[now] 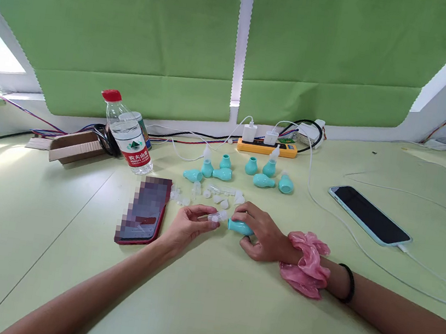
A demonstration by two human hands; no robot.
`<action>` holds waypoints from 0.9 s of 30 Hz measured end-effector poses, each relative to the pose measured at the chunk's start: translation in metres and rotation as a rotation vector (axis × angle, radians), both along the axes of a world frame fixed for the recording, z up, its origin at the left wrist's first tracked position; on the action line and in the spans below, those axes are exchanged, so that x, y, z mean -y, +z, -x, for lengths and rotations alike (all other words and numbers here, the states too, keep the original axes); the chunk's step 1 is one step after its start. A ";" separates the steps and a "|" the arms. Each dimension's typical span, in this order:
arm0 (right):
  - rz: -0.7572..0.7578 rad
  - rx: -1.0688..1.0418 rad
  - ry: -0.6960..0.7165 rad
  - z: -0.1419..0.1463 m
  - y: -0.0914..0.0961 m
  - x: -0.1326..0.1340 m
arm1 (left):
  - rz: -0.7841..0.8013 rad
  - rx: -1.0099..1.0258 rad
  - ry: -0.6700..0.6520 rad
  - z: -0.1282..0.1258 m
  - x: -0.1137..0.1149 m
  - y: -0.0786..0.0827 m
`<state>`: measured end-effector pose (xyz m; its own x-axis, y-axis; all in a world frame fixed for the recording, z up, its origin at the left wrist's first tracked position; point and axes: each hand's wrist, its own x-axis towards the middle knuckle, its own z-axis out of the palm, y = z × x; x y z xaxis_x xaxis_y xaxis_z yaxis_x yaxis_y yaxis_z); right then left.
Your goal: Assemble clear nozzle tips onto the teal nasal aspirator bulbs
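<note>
My left hand (191, 223) pinches a small clear plastic piece (216, 217) between thumb and fingers. Just to its right, my right hand (261, 232) is closed around a turquoise rubber bulb (238, 226) lying on its side, its open neck facing the clear piece. A small gap separates the two parts. Beyond my hands lie several loose clear and white plastic parts (219, 190). Behind them are several more turquoise bulbs, such as an upright one (251, 165) and one on its side (222, 174); a few carry translucent tips (275, 152).
A phone in a red case (144, 212) lies left of my left hand; another phone (369, 215) is charging at right. A water bottle (131, 137) stands near a cardboard box (77, 146). An orange power strip (267, 148) sits at the back, and a white cable (335, 221) crosses the right side.
</note>
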<state>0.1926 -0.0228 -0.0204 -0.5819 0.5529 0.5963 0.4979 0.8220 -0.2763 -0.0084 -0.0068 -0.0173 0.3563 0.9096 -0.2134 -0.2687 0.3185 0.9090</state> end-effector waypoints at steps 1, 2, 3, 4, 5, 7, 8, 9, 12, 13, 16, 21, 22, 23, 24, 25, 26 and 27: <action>0.012 -0.019 0.003 0.000 0.000 0.001 | -0.001 -0.018 -0.009 -0.001 0.001 0.000; 0.029 -0.047 0.004 0.000 0.001 0.001 | -0.010 -0.033 -0.021 -0.001 0.001 0.001; 0.048 -0.078 0.003 0.000 0.001 0.001 | -0.026 -0.046 -0.036 -0.002 0.002 0.001; 0.066 -0.105 -0.002 0.000 0.001 0.001 | -0.050 -0.063 -0.056 -0.002 0.003 0.002; 0.082 -0.127 -0.011 0.001 0.002 0.002 | -0.082 -0.087 -0.078 -0.002 0.004 0.002; 0.105 -0.151 -0.030 0.002 0.002 0.002 | -0.167 -0.155 -0.115 -0.002 0.005 0.004; 0.108 -0.156 -0.037 0.003 0.001 0.003 | -0.212 -0.197 -0.128 -0.002 0.005 0.006; 0.104 -0.158 -0.044 0.004 0.001 0.003 | -0.255 -0.235 -0.144 -0.002 0.006 0.007; 0.045 -0.148 -0.054 0.006 -0.001 0.002 | -0.364 -0.332 -0.219 -0.001 0.007 0.010; 0.016 -0.144 -0.057 0.006 -0.002 0.002 | -0.388 -0.357 -0.242 -0.001 0.008 0.011; -0.022 -0.170 -0.082 0.008 -0.003 0.002 | -0.436 -0.414 -0.259 0.000 0.011 0.012; 0.211 -0.304 -0.082 0.014 0.002 0.005 | -0.647 -0.573 -0.229 -0.002 0.018 0.016; 0.284 -0.325 -0.081 0.015 0.003 0.006 | -0.724 -0.614 -0.229 -0.002 0.019 0.018; 0.362 -0.345 -0.082 0.016 0.004 0.006 | -0.809 -0.655 -0.225 -0.002 0.020 0.019; 0.446 -0.363 -0.084 0.017 0.004 0.006 | -0.896 -0.693 -0.220 -0.002 0.021 0.020; 0.535 -0.377 -0.084 0.017 0.005 0.006 | -0.981 -0.724 -0.212 -0.002 0.021 0.021; 0.630 -0.390 -0.084 0.018 0.005 0.006 | -1.053 -0.745 -0.208 -0.001 0.022 0.020; 0.731 -0.398 -0.087 0.018 0.005 0.006 | -1.114 -0.750 -0.208 -0.001 0.022 0.020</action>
<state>0.1750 -0.0290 -0.0156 -0.3412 0.9134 0.2221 0.3035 0.3307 -0.8936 -0.0073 -0.0286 0.0024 0.6313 0.6693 0.3917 0.3625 -0.7012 0.6140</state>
